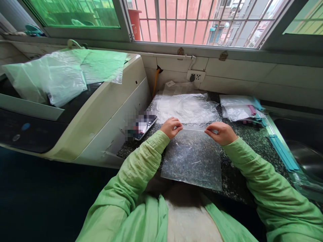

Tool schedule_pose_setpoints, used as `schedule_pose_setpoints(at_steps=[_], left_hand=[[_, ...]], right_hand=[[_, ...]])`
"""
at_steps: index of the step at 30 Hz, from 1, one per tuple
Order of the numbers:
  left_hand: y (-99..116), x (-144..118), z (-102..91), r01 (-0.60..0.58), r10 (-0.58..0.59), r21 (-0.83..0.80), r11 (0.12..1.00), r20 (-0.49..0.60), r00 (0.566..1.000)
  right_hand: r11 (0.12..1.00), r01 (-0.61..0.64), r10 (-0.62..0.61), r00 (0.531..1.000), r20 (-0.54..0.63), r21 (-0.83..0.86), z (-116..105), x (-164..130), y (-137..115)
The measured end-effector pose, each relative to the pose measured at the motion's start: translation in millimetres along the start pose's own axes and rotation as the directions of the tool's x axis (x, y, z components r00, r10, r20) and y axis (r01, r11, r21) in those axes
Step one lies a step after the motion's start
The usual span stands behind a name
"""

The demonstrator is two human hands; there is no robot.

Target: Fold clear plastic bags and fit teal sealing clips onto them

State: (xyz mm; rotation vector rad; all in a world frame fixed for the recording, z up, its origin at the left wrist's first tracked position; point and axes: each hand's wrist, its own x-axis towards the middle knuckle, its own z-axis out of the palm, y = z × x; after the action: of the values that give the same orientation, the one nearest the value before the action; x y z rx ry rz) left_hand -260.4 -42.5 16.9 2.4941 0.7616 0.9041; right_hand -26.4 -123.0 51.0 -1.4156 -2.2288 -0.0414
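Observation:
A clear plastic bag (193, 154) lies over the dark speckled counter, its lower edge reaching past the counter's front. My left hand (172, 127) pinches the bag's top edge at the left corner. At the right end of the same edge, my right hand (221, 133) grips it between thumb and fingers. The edge is stretched straight between both hands as a thin whitish line. Just beyond it rests a stack of clear plastic bags (185, 107), crumpled and overlapping.
Left of my arms, a phone (146, 126) lies by a washing machine (106, 117) with plastic sheets (65, 75) on top. At right are bags with teal and pink strips (239, 109), teal strips (284, 153) and a sink (308, 148). A wall socket (198, 76) is behind.

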Motion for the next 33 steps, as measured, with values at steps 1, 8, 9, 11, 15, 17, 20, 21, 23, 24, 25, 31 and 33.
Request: schedule_pose_setpoints(at_steps=[1,8,9,11,15,17,20,21,23,24,25,31,33], left_hand=[[-0.2,-0.1,0.1,-0.006,0.006,-0.003,1.000,-0.002,1.000],[-1.2,-0.8,0.9,-0.056,0.055,-0.022,0.998,-0.041,0.998],[-1.6,-0.9,1.2,-0.060,0.059,-0.026,0.998,-0.045,0.997],[-2.4,-1.0,2.1,-0.068,0.066,-0.036,0.997,-0.046,0.997],[-3.5,-0.8,3.7,-0.077,0.075,-0.060,0.995,-0.036,0.997],[-3.7,-0.6,4.2,-0.071,0.069,-0.061,0.996,-0.030,0.997],[-3.8,-0.5,4.5,-0.062,0.062,-0.046,0.997,-0.006,0.998],[-3.8,-0.5,4.5,-0.058,0.059,-0.039,0.998,0.002,0.998],[-3.7,-0.3,4.5,-0.054,0.054,-0.031,0.998,0.013,0.998],[-3.5,-0.3,4.4,-0.055,0.055,-0.029,0.998,0.016,0.998],[-3.3,-0.2,4.2,-0.058,0.058,-0.028,0.998,0.017,0.998],[-1.5,0.4,3.4,-0.062,0.063,-0.029,0.998,0.028,0.998],[-1.4,0.2,4.1,-0.051,0.052,-0.024,0.998,0.036,0.998]], right_hand=[[1.000,0.006,-0.006,1.000,-0.004,0.002,0.1,0.0,0.4],[0.999,0.035,-0.035,0.999,-0.024,0.009,0.4,0.2,1.3],[0.999,0.036,-0.036,0.999,-0.024,0.008,0.4,0.3,1.0],[0.999,0.039,-0.039,0.999,-0.022,0.006,0.4,0.6,0.4],[0.999,0.050,-0.050,0.999,-0.017,-0.002,0.6,0.8,-0.4],[0.998,0.055,-0.055,0.998,-0.018,-0.006,0.9,0.7,-0.3],[0.998,0.059,-0.059,0.998,-0.020,-0.009,1.3,0.5,-0.2],[0.998,0.060,-0.060,0.998,-0.019,-0.009,1.4,0.5,-0.3],[0.998,0.060,-0.060,0.998,-0.020,-0.006,1.6,0.4,-0.5],[0.998,0.060,-0.060,0.998,-0.021,-0.004,1.6,0.4,-0.7],[0.998,0.060,-0.060,0.998,-0.023,-0.001,1.6,0.4,-0.9],[0.999,0.047,-0.047,0.999,-0.017,0.011,0.4,0.8,-2.3],[0.999,0.048,-0.048,0.999,-0.013,0.014,0.6,0.9,-2.4]])
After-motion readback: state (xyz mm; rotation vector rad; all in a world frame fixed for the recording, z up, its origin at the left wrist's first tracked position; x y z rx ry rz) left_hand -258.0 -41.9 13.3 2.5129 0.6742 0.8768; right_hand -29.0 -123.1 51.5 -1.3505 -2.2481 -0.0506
